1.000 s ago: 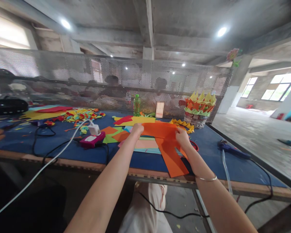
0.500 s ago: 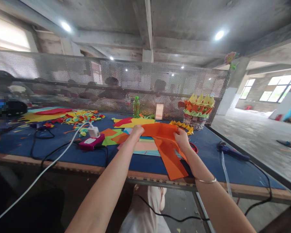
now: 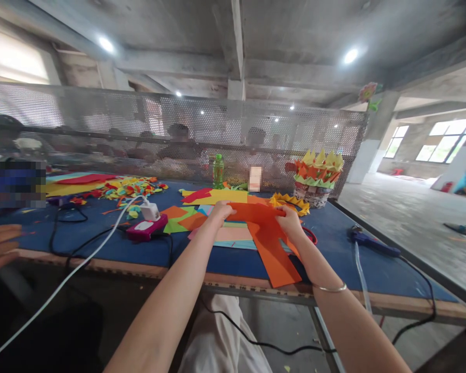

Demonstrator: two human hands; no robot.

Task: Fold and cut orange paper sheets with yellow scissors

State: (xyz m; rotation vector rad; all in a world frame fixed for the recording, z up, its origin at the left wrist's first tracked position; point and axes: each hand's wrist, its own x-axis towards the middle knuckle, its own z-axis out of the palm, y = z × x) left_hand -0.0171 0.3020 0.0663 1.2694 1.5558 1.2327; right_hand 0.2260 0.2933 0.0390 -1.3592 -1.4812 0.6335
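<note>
Between my two hands stretches a folded strip of orange paper (image 3: 252, 211), just above the table. My left hand (image 3: 219, 213) pinches its left end, and my right hand (image 3: 289, 220) pinches the right end. A second orange paper strip (image 3: 276, 259) lies below it, slanting to the table's front edge. Under these sit sheets of pink and light-blue paper (image 3: 233, 235). Green and orange paper pieces (image 3: 182, 218) lie left of my left hand. Beyond my hands are a yellow sheet (image 3: 227, 196) and a zigzag yellow-orange paper chain (image 3: 291, 202). A red scissor handle (image 3: 311, 235) partly shows behind my right wrist.
A purple power strip (image 3: 146, 228) with a white plug and cables is at left, near a pile of paper scraps (image 3: 130, 187). A glue gun (image 3: 373, 242) lies at right. Behind stand a green bottle (image 3: 218, 172) and a folded-paper basket (image 3: 318, 178). A co-worker's hand (image 3: 0, 248) is far left.
The orange strip between my hands has dropped slightly and looks narrower, its upper edge folded towards me. At far left, the co-worker's hand has come further into view.
</note>
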